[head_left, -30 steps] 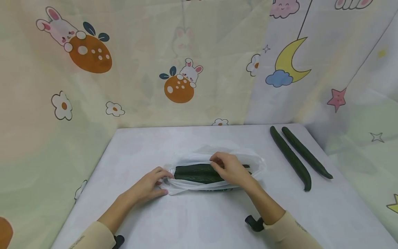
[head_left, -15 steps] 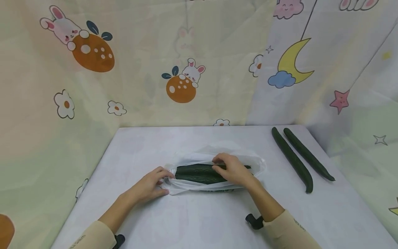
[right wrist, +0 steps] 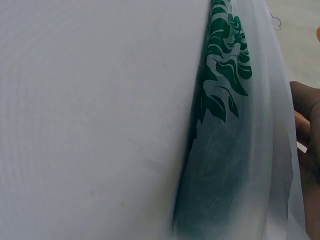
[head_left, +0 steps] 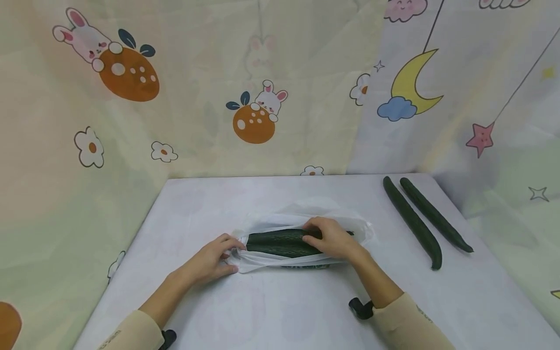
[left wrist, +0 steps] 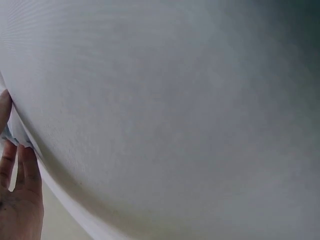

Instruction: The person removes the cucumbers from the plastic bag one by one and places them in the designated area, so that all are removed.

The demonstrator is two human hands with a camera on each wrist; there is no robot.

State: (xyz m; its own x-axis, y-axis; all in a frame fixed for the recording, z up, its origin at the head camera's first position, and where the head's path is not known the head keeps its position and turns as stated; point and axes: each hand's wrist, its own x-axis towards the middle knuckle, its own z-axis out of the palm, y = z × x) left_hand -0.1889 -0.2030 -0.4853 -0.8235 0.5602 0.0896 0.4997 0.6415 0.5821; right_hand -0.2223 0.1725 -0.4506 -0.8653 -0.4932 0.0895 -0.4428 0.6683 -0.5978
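Observation:
A thin white plastic bag (head_left: 262, 261) lies on the table with its opening spread. Dark green cucumbers (head_left: 275, 243) lie side by side within it, their upper sides showing. At the bag's left end my left hand (head_left: 214, 260) pinches the plastic, thumb low at the near edge and fingers over the rim. My right hand (head_left: 332, 238) reaches into the opening from the right and grips a cucumber, thumb on the near side; the far fingertips are partly hidden. Green leaf print on the bag (right wrist: 227, 65) shows in the right wrist view.
Two more long cucumbers, one nearer (head_left: 413, 221) and one farther right (head_left: 435, 214), lie slantwise at the table's right side. A white cloth covers the table (head_left: 280, 311). Printed curtains (head_left: 197, 97) hang behind and beside it.
My right hand has come down a little and slightly to the right, its fingers now closer around the cucumber. My left hand keeps its place on the bag. The head view has shifted slightly.

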